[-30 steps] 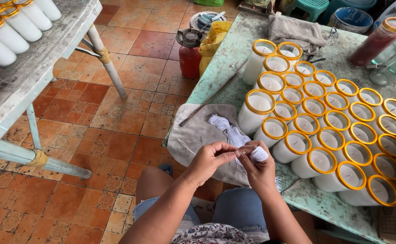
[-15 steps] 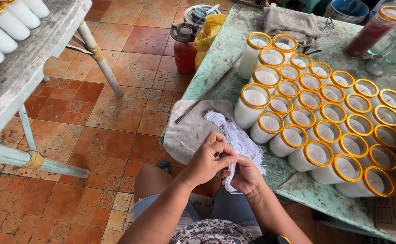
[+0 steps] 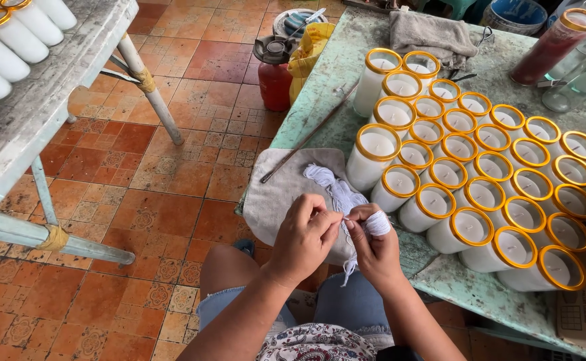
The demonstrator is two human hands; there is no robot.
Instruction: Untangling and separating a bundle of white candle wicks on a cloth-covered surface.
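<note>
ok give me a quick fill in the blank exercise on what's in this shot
1. Both hands work a bundle of ____ string that lies on a grey cloth.
2. String is wound around a finger of the ____ hand, while the other hand pinches a strand.
3. The white candles on the green table have rims coloured ____.
4. The gas canister on the tiled floor is ____.

Missing words: white; right; gold; red

On the green table (image 3: 320,87) at 2 o'clock stood 27 gold-rimmed white candles (image 3: 480,194), 1 red candle (image 3: 552,45), 1 metal rod (image 3: 310,134), 2 grey cloths (image 3: 276,197).
</note>
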